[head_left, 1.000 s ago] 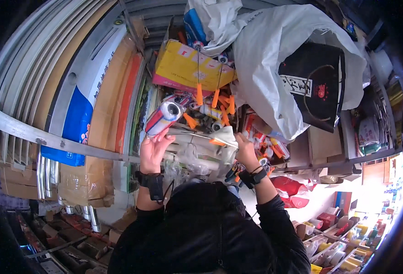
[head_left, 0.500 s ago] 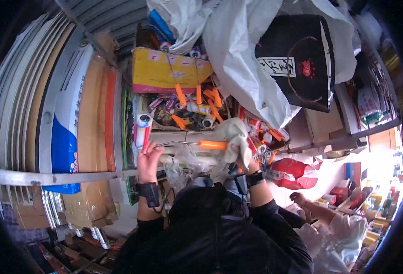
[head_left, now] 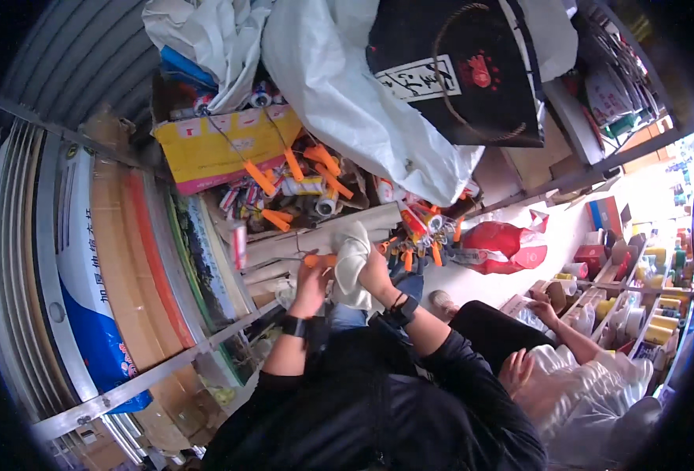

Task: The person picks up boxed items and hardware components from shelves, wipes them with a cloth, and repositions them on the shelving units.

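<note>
In front of me a paint roller lies sideways, its orange handle (head_left: 321,260) near my body and its red-and-white roller head (head_left: 240,248) to the left. My left hand (head_left: 311,289) is closed around the handle. A white cloth (head_left: 353,265) is gripped in my right hand (head_left: 375,273), close beside the handle's end. Whether the cloth touches the handle I cannot tell. Beyond my hands, several more rollers with orange handles (head_left: 293,165) lie heaped in and beside a yellow carton (head_left: 233,141).
Flat boards and cartons (head_left: 127,251) stand on edge at left behind a metal rail (head_left: 158,375). White sacking (head_left: 362,102) and a black bag (head_left: 457,71) lie ahead. At right are a red plastic bag (head_left: 504,245), goods shelves (head_left: 637,306) and another person's hand (head_left: 516,369).
My left hand has moved from the roller's wire frame to its orange handle. My right hand, with the cloth, has come off the handle's side. The view has turned to the right.
</note>
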`<state>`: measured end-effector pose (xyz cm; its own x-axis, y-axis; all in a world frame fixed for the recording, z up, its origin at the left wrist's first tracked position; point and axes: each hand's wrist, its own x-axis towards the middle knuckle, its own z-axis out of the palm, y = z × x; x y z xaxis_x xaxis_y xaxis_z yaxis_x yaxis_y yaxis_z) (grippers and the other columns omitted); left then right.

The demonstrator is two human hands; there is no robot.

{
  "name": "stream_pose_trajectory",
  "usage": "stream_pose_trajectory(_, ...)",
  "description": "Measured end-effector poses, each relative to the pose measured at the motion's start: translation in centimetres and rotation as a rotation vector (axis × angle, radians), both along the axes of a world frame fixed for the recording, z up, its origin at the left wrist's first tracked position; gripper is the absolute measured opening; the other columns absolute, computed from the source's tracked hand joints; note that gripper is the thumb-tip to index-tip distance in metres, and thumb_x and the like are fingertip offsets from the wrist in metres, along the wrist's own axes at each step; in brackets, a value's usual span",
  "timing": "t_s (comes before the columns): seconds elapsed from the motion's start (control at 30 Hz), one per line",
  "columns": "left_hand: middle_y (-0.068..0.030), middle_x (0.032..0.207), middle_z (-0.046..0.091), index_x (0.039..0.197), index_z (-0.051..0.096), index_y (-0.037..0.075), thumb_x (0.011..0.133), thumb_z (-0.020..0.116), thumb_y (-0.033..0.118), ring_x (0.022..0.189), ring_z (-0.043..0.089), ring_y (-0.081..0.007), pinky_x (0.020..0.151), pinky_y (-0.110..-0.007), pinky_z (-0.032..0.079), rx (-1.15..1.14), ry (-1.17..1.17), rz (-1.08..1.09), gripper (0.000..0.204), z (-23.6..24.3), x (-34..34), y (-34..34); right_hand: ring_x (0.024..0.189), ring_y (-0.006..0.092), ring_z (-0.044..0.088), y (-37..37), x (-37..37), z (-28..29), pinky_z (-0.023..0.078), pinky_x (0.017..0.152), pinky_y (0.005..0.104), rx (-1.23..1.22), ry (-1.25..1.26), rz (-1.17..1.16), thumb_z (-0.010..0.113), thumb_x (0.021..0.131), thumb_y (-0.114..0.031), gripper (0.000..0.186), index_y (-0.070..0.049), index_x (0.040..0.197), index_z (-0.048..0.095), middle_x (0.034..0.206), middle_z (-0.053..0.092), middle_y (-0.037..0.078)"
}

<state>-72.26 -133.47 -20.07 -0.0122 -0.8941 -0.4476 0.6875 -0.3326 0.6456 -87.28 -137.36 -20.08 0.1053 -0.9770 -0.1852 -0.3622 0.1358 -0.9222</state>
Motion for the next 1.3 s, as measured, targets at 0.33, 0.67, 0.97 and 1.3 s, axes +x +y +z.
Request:
stream_pose_trajectory(0.33,-0.0087,0.093,0.054,0.1,0.044,0.014,0.08,0.055,0.018,0.087,0.055,-0.0253,0.07,-0.036,0.048,0.111,0.15,0.113,0.023,-14.3,9.2,-4.9,0.089,0.0188,0.055,1.1,-9.8,0.7,0.042,0.078,0.0302,-0.011,-0.153,-0.331,0.054,0.07,-0.005,0.033,-0.001,0.102,0.052,0.094,0.059,0.011)
stream_pose_trajectory(0.67,-0.0067,0.096,0.051,0.101,0.047,0.004,0.079,0.056,0.025,0.09,0.051,-0.0208,0.074,-0.039,0.044,0.411,-0.004,0.333,0.031,-21.8,22.3,-14.5,0.09,0.0163,0.052,7.6,-18.6,2.9,0.04,0.079,0.0281,0.091,0.002,-0.677,0.052,0.075,-0.012,0.033,0.001,0.106,0.049,0.098,0.056,0.008)
stream_pose_trajectory(0.97,-0.0045,0.064,0.055,0.075,0.057,0.005,0.079,0.056,0.019,0.055,0.05,-0.0138,0.053,-0.027,0.042,0.294,-0.079,0.183,0.014,-15.4,12.1,-5.7,0.091,0.0168,0.052,4.7,-18.0,0.4,0.04,0.079,0.0279,0.036,-0.069,-0.569,0.053,0.076,-0.013,0.033,0.0,0.106,0.049,0.098,0.056,0.007)
stream_pose_trajectory(1.3,-0.01,0.112,0.047,0.128,0.024,0.012,0.073,0.057,0.007,0.078,0.053,-0.0192,0.063,-0.032,0.044,0.391,-0.321,0.275,0.065,-6.4,10.0,10.3,0.081,0.0138,0.053,-1.6,-9.5,-1.1,0.043,0.071,0.0263,0.241,-0.374,-0.047,0.051,0.075,-0.008,0.024,-0.001,0.099,0.053,0.091,0.057,0.004)
